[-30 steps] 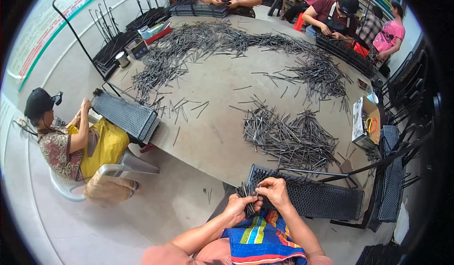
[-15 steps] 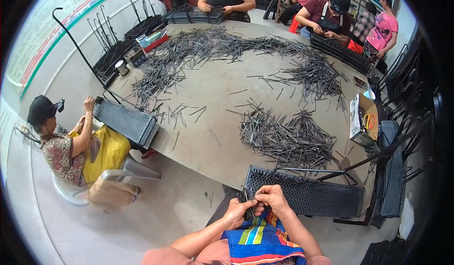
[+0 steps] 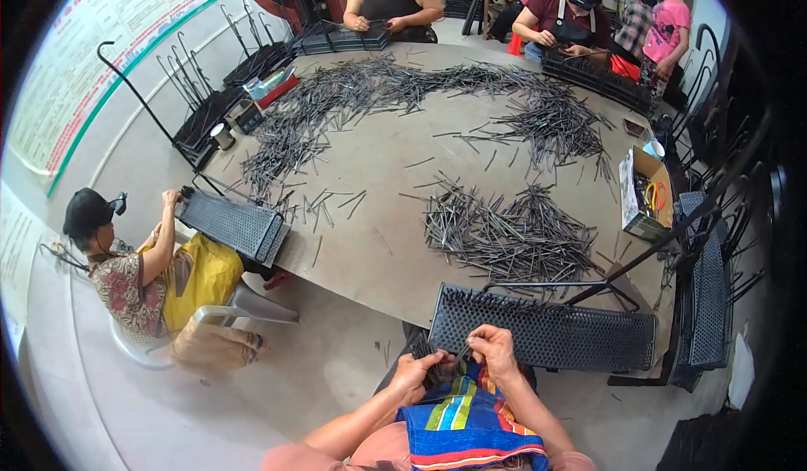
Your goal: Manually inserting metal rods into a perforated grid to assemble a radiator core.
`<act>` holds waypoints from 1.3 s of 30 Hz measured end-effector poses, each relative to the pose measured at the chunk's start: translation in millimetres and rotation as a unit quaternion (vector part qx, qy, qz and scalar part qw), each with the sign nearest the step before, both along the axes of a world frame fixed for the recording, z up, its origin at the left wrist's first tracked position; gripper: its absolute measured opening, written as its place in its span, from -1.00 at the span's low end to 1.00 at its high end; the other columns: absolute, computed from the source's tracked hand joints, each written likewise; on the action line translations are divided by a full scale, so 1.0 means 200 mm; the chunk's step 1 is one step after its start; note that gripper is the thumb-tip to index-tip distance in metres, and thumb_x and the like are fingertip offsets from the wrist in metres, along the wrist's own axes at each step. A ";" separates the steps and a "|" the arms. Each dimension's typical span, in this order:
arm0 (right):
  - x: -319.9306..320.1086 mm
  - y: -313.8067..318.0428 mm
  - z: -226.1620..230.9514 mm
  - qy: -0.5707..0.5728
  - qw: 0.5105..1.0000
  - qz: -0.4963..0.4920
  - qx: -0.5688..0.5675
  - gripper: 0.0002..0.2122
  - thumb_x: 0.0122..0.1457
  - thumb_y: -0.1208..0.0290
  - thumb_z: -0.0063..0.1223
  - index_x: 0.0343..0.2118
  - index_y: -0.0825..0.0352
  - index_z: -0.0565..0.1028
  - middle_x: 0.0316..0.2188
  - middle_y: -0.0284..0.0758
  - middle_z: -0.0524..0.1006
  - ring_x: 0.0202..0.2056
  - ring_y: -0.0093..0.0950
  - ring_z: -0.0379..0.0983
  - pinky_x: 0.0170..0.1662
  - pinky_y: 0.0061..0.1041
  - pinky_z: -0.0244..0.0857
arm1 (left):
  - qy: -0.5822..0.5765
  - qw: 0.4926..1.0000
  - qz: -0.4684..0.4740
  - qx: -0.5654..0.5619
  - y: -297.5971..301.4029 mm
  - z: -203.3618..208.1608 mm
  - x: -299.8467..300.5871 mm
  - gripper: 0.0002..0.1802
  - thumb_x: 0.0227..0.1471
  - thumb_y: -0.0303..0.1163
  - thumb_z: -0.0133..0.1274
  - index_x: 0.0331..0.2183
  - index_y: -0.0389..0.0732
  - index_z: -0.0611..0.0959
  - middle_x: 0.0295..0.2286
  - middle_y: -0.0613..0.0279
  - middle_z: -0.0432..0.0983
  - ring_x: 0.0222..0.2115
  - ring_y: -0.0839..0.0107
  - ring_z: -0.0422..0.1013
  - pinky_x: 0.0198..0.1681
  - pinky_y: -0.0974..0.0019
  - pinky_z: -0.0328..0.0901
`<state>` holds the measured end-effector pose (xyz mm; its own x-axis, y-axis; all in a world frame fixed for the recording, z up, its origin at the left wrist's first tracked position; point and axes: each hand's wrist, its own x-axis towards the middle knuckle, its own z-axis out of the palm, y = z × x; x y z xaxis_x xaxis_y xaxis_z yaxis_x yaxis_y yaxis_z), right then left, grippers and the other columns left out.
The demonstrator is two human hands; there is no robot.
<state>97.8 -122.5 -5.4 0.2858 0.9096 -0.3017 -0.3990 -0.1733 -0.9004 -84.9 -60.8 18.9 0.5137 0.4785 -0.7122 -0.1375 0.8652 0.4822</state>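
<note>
One bundle of dark sticks (image 3: 429, 365), too overlapped to count, is gripped in the left hand (image 3: 411, 373); one right hand (image 3: 494, 352) is pinched alongside, contents indiscernible. One perforated rack (image 3: 555, 331) is set at the worktop (image 3: 378, 177)'s near edge; one open box (image 3: 635, 202), by its right edge. One printed poster (image 3: 101, 59) is wall-mounted beyond the left.

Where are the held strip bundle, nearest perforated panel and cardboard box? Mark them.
Held strip bundle (image 3: 432, 377): head view, lower part.
Nearest perforated panel (image 3: 551, 332): head view, middle.
Cardboard box (image 3: 629, 198): head view, left wall.
</note>
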 end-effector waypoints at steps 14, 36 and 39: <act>0.13 -0.04 -0.04 0.032 0.987 -0.154 0.026 -0.97 0.11 0.61 0.10 -0.43 0.41 0.55 -0.63 -0.47 0.47 -0.74 -0.74 0.23 -0.66 -0.73 0.07 | -0.003 0.984 -0.178 -0.013 -0.13 -0.04 -0.09 -0.76 0.08 -0.59 0.02 -0.16 -0.39 0.59 -0.42 0.12 0.59 -0.49 0.40 0.53 -0.41 0.38 0.47; 0.12 0.08 0.10 -0.130 0.978 -0.163 0.013 -0.92 0.16 0.54 0.07 -0.36 0.41 0.57 -0.57 -0.37 0.55 -0.59 -0.64 0.46 -0.47 -0.68 0.31 | 0.050 0.998 0.019 0.016 0.03 0.06 -0.01 -0.89 0.02 -0.62 0.05 -0.36 -0.47 0.58 -0.46 -0.01 0.57 -0.51 0.30 0.52 -0.47 0.29 0.48; 0.10 0.14 0.07 -0.104 0.980 -0.161 0.062 -0.93 0.14 0.63 0.09 -0.33 0.44 0.58 -0.47 -0.35 0.57 -0.56 -0.63 0.46 -0.47 -0.70 0.32 | 0.022 0.998 0.049 -0.014 0.06 0.02 0.00 -0.93 0.04 -0.60 0.05 -0.36 -0.38 0.57 -0.46 0.03 0.58 -0.54 0.33 0.51 -0.51 0.34 0.44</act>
